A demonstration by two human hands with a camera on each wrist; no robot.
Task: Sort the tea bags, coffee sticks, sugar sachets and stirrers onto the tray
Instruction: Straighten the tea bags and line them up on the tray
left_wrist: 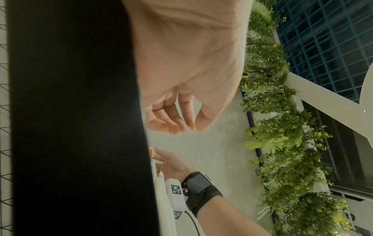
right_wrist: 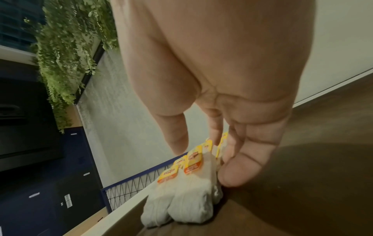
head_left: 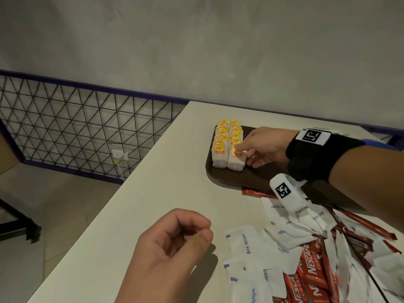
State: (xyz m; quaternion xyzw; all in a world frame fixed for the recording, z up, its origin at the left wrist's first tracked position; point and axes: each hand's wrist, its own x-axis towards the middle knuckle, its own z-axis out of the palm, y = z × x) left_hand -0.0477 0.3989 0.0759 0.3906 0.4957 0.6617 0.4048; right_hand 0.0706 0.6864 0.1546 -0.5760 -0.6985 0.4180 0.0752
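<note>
Two rows of tea bags (head_left: pixel 227 145) with yellow tags lie at the left end of the dark brown tray (head_left: pixel 238 181). My right hand (head_left: pixel 242 153) reaches over the tray, and its index fingertip rests on the tag of the nearest bag in the right row. In the right wrist view the fingers (right_wrist: pixel 234 167) touch the side of the tea bags (right_wrist: pixel 189 188) while the thumb stands clear. My left hand (head_left: pixel 203 230) rests on the table with its fingers loosely curled around nothing. White sugar sachets (head_left: pixel 247 243) and red coffee sticks (head_left: pixel 312 263) lie mixed in a pile to its right.
The cream table (head_left: pixel 142 204) runs diagonally, with its left edge dropping to the floor. A black wire-mesh fence (head_left: pixel 76 119) and a wall socket (head_left: pixel 119 154) stand beyond that edge. A grey wall backs the table.
</note>
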